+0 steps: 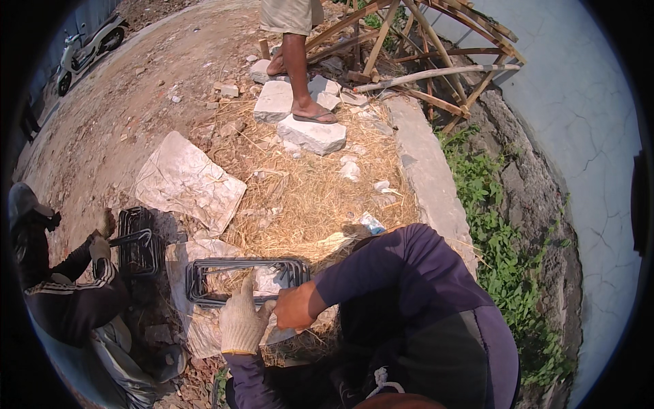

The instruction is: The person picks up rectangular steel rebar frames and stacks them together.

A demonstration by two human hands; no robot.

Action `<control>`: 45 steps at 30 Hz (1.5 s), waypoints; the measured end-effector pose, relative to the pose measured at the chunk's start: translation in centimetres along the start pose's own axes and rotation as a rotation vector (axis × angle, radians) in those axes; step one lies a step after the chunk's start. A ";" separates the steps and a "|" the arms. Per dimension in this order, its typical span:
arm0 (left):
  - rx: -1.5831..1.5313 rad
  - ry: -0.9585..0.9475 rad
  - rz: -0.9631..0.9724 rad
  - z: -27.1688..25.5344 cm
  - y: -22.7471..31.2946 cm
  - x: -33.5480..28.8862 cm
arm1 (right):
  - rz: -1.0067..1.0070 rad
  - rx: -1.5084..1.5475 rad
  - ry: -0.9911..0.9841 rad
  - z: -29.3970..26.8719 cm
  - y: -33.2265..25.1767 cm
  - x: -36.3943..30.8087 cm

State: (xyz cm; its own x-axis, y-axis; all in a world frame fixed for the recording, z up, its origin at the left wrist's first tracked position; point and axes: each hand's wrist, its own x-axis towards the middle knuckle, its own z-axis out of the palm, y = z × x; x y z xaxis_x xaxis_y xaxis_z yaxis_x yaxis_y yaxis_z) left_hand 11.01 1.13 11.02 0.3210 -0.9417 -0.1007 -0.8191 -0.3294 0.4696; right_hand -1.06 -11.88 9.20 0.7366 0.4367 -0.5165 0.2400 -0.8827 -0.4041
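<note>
A stack of dark rectangular steel stirrups (190, 281) lies on a pale flattened sack in front of me. My left hand (244, 322), in a cream knit work glove, is over the stack's near side. Its index finger points up across the frames and its thumb stands apart toward my right hand. My right hand (298, 307) is bare and closed at the stack's near right corner, close against the gloved thumb. What its fingers hold, if anything, is hidden.
At left, a gloved co-worker (75, 293) sits by another pile of stirrups (139, 255). Another person's leg (298, 71) stands on broken concrete blocks (310, 136) ahead. Straw (306, 198), a pale sack (187, 180), a concrete ledge (432, 167) and bamboo poles (436, 71) lie around.
</note>
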 end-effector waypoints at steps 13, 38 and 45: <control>-0.038 -0.014 -0.015 0.0 0.0 0.1 | 0.002 -0.060 0.031 0.0 -0.1 -0.2; 0.014 -0.021 -0.034 0.1 0.1 0.4 | -0.180 -0.111 0.127 -1.7 -0.7 -1.0; 0.009 0.029 -0.004 0.2 0.0 0.2 | -0.201 -0.026 0.070 -1.1 -0.8 -0.5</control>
State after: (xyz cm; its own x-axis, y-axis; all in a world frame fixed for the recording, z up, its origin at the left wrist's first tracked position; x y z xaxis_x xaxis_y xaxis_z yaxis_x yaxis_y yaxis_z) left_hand 10.97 0.89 10.83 0.3379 -0.9381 -0.0767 -0.8220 -0.3338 0.4614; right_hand -0.95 -11.63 10.62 0.7142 0.5922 -0.3731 0.4024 -0.7835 -0.4735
